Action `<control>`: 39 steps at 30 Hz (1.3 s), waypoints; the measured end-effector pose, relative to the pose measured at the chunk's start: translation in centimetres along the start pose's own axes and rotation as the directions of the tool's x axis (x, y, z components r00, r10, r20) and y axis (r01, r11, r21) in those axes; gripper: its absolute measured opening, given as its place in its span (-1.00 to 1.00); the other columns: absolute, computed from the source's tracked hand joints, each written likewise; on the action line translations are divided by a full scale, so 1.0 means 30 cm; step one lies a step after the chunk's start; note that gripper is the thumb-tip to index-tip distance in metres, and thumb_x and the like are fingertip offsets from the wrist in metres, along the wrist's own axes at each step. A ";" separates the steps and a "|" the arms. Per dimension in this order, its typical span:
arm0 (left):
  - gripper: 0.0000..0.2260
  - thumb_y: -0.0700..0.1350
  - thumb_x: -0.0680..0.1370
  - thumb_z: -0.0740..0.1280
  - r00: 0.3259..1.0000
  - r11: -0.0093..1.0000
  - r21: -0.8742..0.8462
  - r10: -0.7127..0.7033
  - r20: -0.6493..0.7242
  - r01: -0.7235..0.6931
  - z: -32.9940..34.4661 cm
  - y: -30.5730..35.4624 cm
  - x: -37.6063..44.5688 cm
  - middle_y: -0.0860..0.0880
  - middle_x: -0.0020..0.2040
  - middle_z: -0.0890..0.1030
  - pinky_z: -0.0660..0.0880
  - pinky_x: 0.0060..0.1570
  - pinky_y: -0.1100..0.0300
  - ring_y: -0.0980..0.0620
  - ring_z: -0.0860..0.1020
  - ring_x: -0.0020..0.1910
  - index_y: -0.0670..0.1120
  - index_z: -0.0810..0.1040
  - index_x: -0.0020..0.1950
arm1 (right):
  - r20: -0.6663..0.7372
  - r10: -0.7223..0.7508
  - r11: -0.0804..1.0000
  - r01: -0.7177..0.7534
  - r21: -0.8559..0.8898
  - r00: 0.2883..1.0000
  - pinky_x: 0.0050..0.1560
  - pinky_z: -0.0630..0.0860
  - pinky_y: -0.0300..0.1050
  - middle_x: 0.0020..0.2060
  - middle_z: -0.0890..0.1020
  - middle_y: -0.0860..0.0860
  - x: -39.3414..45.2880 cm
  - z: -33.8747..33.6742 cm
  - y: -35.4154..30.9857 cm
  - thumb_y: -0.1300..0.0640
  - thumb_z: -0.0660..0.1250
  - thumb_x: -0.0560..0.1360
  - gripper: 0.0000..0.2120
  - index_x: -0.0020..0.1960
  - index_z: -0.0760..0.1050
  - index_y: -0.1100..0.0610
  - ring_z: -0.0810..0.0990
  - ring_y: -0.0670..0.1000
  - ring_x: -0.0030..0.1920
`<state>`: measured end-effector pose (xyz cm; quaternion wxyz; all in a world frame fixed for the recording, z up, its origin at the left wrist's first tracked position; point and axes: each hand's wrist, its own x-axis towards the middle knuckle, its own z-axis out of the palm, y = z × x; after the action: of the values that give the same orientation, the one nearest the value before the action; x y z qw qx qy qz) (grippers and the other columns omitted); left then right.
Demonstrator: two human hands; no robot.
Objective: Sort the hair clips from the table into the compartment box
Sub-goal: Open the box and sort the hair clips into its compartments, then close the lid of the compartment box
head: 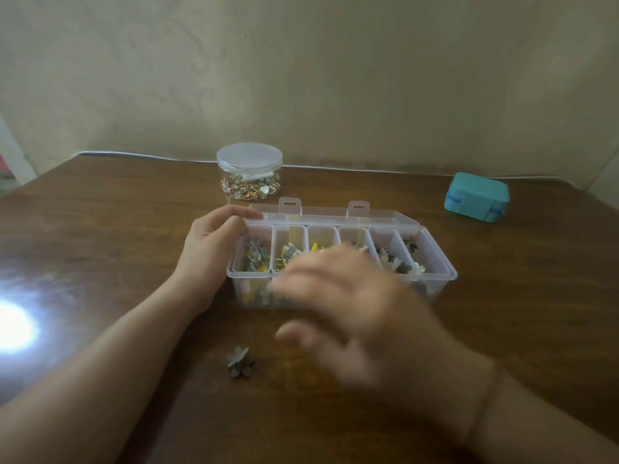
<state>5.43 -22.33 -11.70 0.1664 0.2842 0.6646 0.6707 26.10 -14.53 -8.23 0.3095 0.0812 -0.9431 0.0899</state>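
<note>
A clear plastic compartment box [438,262] stands mid-table with its lid [335,217] tilted up at the back. Its several compartments hold small hair clips, yellow, grey and cream. My left hand [214,249] grips the box's left end, thumb and fingers at the lid's corner. My right hand [351,306] hovers blurred in front of the box, fingers spread and holding nothing I can see; it hides part of the front wall and the middle compartments. One grey flower-shaped hair clip [239,362] lies on the wooden table [100,236] in front of the box, left of my right hand.
A round clear jar [249,170] with a lid, filled with small trinkets, stands behind the box near the wall. A teal zipped case [475,197] sits at the back right. A bright glare spot [13,326] lies on the table's left.
</note>
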 end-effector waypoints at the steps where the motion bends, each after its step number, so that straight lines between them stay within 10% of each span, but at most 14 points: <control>1: -0.74 -0.12 0.33 0.24 1.000 1.000 0.003 0.006 -0.013 -0.006 0.001 0.001 0.000 -0.07 -0.03 0.71 0.54 -0.02 0.03 -0.04 0.64 -0.02 -0.01 0.70 -0.12 | 0.115 -0.053 0.998 0.050 0.028 0.992 0.19 0.46 0.04 0.25 0.53 0.12 -0.001 0.041 -0.023 0.04 0.35 0.52 -0.63 0.28 0.51 0.14 0.50 0.12 0.18; 5: -0.72 -0.11 0.33 0.24 1.000 1.000 0.025 0.003 -0.004 -0.003 -0.001 0.006 -0.003 -0.09 0.03 0.70 0.53 0.18 -0.12 -0.13 0.62 0.10 -0.03 0.69 -0.09 | 0.333 -0.155 0.986 0.123 0.116 0.930 0.04 0.52 0.12 0.25 0.50 0.13 -0.028 0.139 -0.036 0.14 0.30 0.55 -0.70 0.27 0.50 0.13 0.45 0.11 0.15; 9: -0.72 -0.10 0.34 0.24 1.000 1.000 0.026 -0.001 -0.004 0.001 -0.004 0.005 -0.004 -0.04 0.05 0.70 0.53 0.22 -0.15 -0.11 0.62 0.14 -0.02 0.70 -0.08 | 0.211 -0.166 0.977 0.133 0.164 0.963 -0.05 0.52 -0.04 -0.04 0.60 0.10 -0.023 0.073 -0.024 0.24 0.31 0.55 -0.87 0.05 0.61 0.21 0.51 0.06 -0.05; 12: -0.72 -0.10 0.34 0.24 1.000 1.000 0.024 -0.007 0.009 0.007 0.000 0.009 -0.008 -0.04 -0.01 0.71 0.54 0.13 -0.08 -0.09 0.63 0.10 -0.01 0.69 -0.07 | -0.058 0.058 0.977 -0.044 0.210 0.997 0.02 0.48 -0.24 -0.09 0.61 0.01 -0.019 -0.058 0.048 0.23 0.36 0.50 -0.90 0.01 0.60 0.20 0.55 -0.07 -0.03; 16: -0.68 -0.08 0.35 0.24 1.000 0.999 0.036 -0.003 0.029 0.002 -0.009 0.009 -0.011 0.00 0.07 0.67 0.54 0.19 -0.10 -0.05 0.61 0.14 0.07 0.66 0.02 | -0.364 0.360 0.932 -0.351 0.092 0.859 -0.15 0.46 -0.39 -0.17 0.62 -0.08 -0.042 -0.176 0.186 0.17 0.38 0.50 -0.93 -0.02 0.57 0.08 0.56 -0.16 -0.15; 21: -0.43 -0.01 0.35 0.29 0.999 0.998 0.049 -0.036 0.008 0.035 -0.017 0.010 -0.017 0.01 0.45 0.41 0.42 0.35 -0.19 -0.09 0.43 0.39 0.27 0.41 0.36 | -0.096 0.560 0.821 -0.567 -0.070 0.823 -0.21 0.42 -0.32 -0.20 0.61 -0.21 -0.073 -0.192 0.298 -0.05 0.33 0.46 -0.93 -0.10 0.56 -0.09 0.55 -0.20 -0.17; 24: -0.28 0.03 0.37 0.31 0.998 0.998 0.026 -0.062 0.027 0.062 -0.020 0.014 -0.013 0.00 0.52 0.31 0.35 0.41 -0.18 -0.10 0.38 0.43 0.26 0.19 0.52 | -0.280 0.656 0.755 -0.619 0.217 0.701 -0.14 0.52 -0.23 -0.18 0.66 -0.11 -0.078 -0.197 0.334 -0.19 0.22 0.49 -0.69 -0.08 0.60 0.01 0.60 -0.10 -0.14; 27: -0.20 0.09 0.41 0.37 0.993 0.993 -0.095 -0.065 0.097 0.074 -0.013 0.021 -0.010 0.04 0.49 0.42 0.36 0.41 -0.11 0.00 0.48 0.38 0.21 0.07 0.59 | -0.169 0.806 0.569 -0.665 0.483 0.567 -0.03 0.56 -0.02 0.02 0.62 -0.04 -0.082 -0.179 0.372 -0.29 0.07 0.47 -0.52 0.11 0.53 -0.01 0.58 0.02 0.05; 31: -0.60 0.16 0.59 0.13 0.982 0.939 -0.344 0.077 0.174 -0.013 -0.016 0.059 -0.015 0.12 0.22 0.65 0.38 0.22 0.03 0.16 0.59 0.15 0.07 0.49 0.36 | -0.166 0.847 0.478 -0.587 0.654 0.505 0.03 0.52 0.04 0.16 0.57 -0.02 -0.082 -0.180 0.393 -0.35 -0.02 0.42 -0.48 0.14 0.48 -0.09 0.53 0.01 0.14; 35: -0.57 0.20 0.56 0.15 0.971 0.905 -0.423 0.138 0.193 -0.045 -0.060 0.066 0.001 0.02 -0.06 0.67 0.28 0.14 -0.04 0.02 0.54 0.03 0.01 0.66 -0.29 | -0.344 0.745 0.636 -0.453 0.624 0.572 -0.08 0.46 -0.08 0.10 0.60 -0.05 -0.086 -0.205 0.388 -0.33 -0.02 0.50 -0.56 -0.01 0.57 -0.17 0.52 -0.01 0.06; 39: -0.57 0.26 0.46 0.33 0.897 0.961 -0.057 0.274 0.347 -0.271 -0.045 0.049 -0.015 0.01 -0.09 0.62 0.38 0.03 0.17 0.06 0.52 -0.02 0.00 0.48 -0.47 | -0.189 0.485 0.851 -0.411 0.327 0.854 0.12 0.46 -0.15 0.12 0.59 -0.11 -0.091 -0.215 0.346 -0.31 0.09 0.52 -0.59 -0.05 0.58 -0.07 0.51 -0.10 0.18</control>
<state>5.21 -23.77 -10.27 0.1882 0.4891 0.5752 0.6281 29.77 -2.76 -6.00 0.3885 -0.1135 -0.8639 0.2998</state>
